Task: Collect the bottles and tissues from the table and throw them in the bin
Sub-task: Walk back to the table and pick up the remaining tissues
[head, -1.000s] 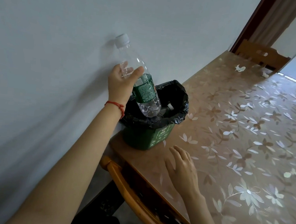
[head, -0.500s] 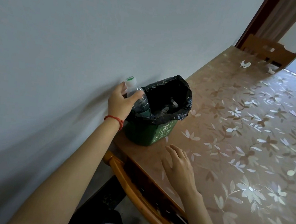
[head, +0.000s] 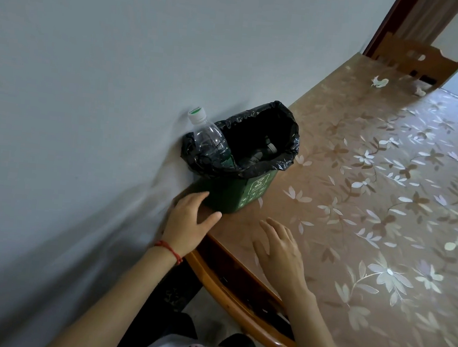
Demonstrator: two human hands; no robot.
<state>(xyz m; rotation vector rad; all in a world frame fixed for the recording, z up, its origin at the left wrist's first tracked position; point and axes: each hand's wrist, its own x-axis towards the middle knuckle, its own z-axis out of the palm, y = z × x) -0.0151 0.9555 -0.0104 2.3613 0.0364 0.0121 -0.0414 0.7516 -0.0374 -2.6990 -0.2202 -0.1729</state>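
A clear plastic bottle (head: 210,139) with a white-and-green cap stands tilted inside the small green bin (head: 244,191), its neck poking above the black liner against the wall. Other dark items lie deeper in the bin. My left hand (head: 189,221) hovers open just in front of the bin at the table's corner, holding nothing. To its right, my right hand (head: 280,248) rests open, palm down, on the table. Two crumpled tissues lie at the far end: one tissue (head: 380,82) and another tissue (head: 420,91) near the chair.
The table (head: 361,186) has a brown floral cover and runs along a white wall (head: 91,76). A wooden chair (head: 417,60) stands at the far end; another chair's curved back (head: 237,305) sits below the near edge.
My left hand lowered the bottle into the bin, let go of it and drew back toward me. The right hand stayed on the table.
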